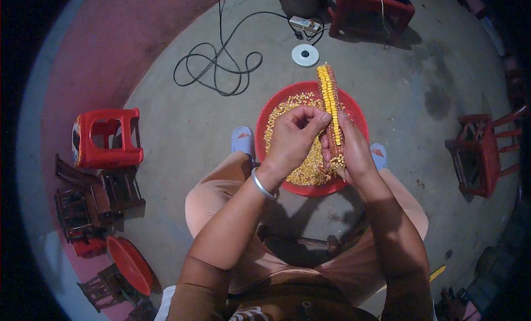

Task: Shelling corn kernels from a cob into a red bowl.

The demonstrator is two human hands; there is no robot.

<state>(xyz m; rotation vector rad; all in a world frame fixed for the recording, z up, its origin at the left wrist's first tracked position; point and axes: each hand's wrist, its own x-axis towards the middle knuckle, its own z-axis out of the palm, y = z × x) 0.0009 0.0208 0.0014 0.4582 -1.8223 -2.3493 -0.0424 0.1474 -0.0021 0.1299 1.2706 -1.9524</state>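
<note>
A partly shelled ear of corn (330,101) stands tilted over a red plastic basin (362,109) on the floor between my feet. Loose yellow kernels (307,171) cover much of the basin's inside. My right hand (356,146) grips the lower part of the cob from the right, its thumb along the side. A few rows of kernels remain along the cob, with more near its lower end; the rest of the visible surface is bare. My left hand (296,134), with a metal bangle at the wrist, has its thumb and forefinger against the left side of the kernel rows.
Beyond the basin lie a round white disc-like base (305,55), a power strip (305,24) and a looped black cable (215,63). A red plastic stool (108,138), wooden chairs (120,190) and another red basin (130,265) are at left. A wooden chair (481,155) stands at right.
</note>
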